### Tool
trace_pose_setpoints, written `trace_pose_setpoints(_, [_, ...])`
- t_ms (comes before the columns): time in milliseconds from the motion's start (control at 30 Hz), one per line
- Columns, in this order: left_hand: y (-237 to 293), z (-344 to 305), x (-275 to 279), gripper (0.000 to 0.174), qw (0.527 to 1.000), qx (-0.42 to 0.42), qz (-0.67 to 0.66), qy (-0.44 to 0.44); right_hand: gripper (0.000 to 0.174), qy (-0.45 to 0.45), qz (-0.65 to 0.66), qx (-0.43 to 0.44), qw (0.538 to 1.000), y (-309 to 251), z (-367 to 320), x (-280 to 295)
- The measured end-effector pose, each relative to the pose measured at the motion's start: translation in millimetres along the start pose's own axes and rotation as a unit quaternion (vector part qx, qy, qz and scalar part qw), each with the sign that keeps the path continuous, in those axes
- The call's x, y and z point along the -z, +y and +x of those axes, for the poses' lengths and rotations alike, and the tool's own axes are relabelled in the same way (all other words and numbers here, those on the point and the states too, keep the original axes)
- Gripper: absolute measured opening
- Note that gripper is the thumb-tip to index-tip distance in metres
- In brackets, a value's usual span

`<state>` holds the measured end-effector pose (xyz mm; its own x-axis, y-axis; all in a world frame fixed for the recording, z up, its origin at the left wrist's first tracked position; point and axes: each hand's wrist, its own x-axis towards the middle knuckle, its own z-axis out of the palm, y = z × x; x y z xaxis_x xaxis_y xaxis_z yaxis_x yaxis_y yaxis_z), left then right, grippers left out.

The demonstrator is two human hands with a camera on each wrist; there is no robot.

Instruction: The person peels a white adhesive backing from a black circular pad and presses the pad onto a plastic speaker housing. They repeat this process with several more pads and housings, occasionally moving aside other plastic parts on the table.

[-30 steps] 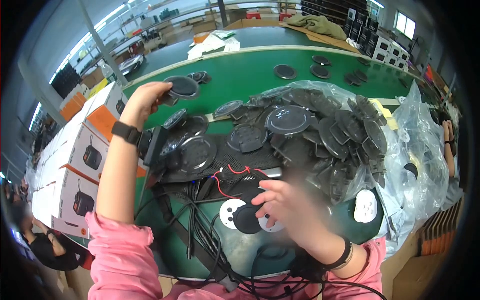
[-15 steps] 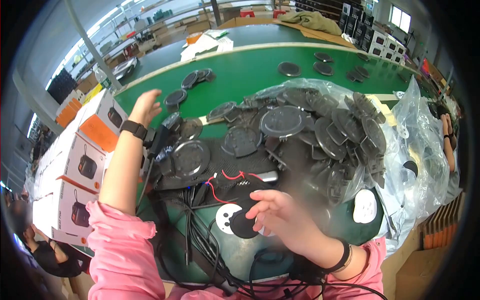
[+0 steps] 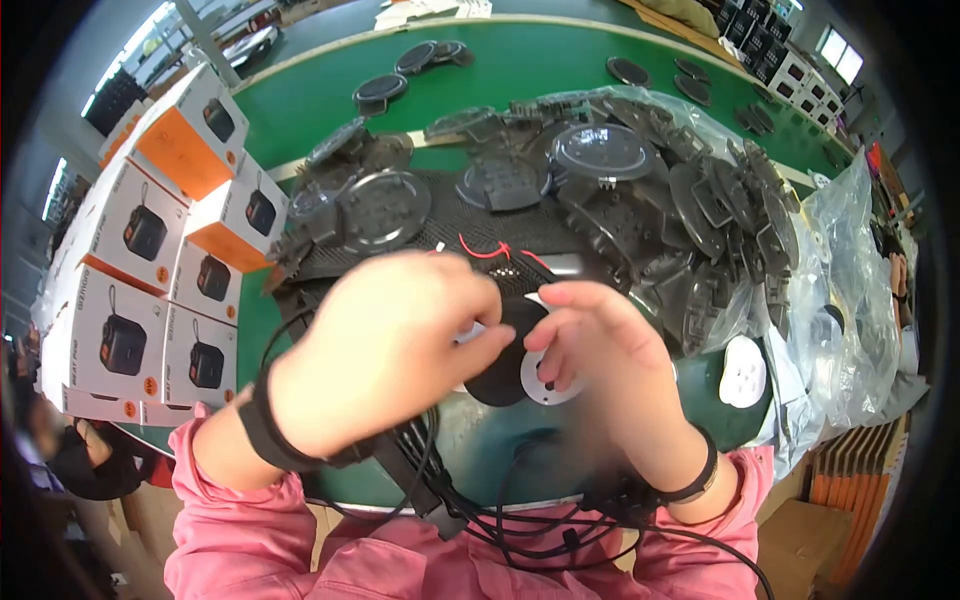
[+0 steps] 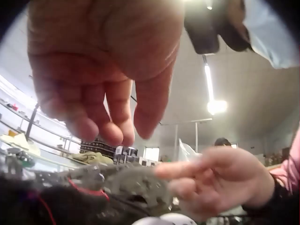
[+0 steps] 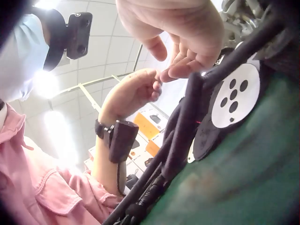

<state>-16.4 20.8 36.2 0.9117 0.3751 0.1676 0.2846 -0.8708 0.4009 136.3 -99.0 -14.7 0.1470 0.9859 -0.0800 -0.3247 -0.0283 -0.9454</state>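
Observation:
My left hand (image 3: 395, 340) has its fingers loosely bent and holds nothing; in the left wrist view they hang in the air. Just right of it, my right hand (image 3: 620, 365) has relaxed, slightly bent fingers, also with nothing in them. Below the two hands lie a round black pad (image 3: 495, 388) and a white disc with black holes (image 3: 545, 385). The right fingertips overlap the white disc in the head view, but the right wrist view shows that hand away from the disc (image 5: 241, 93). Behind the hands, a red wire (image 3: 485, 250) crosses black mesh (image 3: 455, 225).
Black round plastic covers (image 3: 600, 152) form a large heap on clear plastic bags (image 3: 845, 270). Several covers (image 3: 380, 90) sit on the green table at the back left. Printed boxes (image 3: 120, 340) are stacked at left. Black cables (image 3: 520, 520) run along the front edge.
My left hand released a round black cover at the back left, then came back to the middle beside my right hand. The right hand stayed over the discs. The head view has tilted down.

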Motion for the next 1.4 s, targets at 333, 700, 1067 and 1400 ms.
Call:
trace_pose_setpoints(333, [-6, -15, -38, 0.017, 0.996, 0.07, 0.048, -0.04, 0.024, 0.024, 0.025, 0.006, 0.999, 2, 3, -1])
trace_pose_setpoints(700, [-10, -5, -11, 0.012, 0.984, -0.12, -0.114, 0.071, 0.009, 0.028, -0.282, 0.225, 0.932, 9, 4, -1])
trace_pose_setpoints(1067, [-13, -2, -18, 0.014, 0.967, -0.131, -0.204, 0.083, 0.007, -0.028, -0.184, 0.182, 0.966, 3, 3, 3])
trace_pose_setpoints(1400, [-11, -3, -33, 0.018, 0.965, -0.15, -0.163, 0.14, 0.011, 0.014, -0.186, 0.207, 0.96, 11, 4, 2])
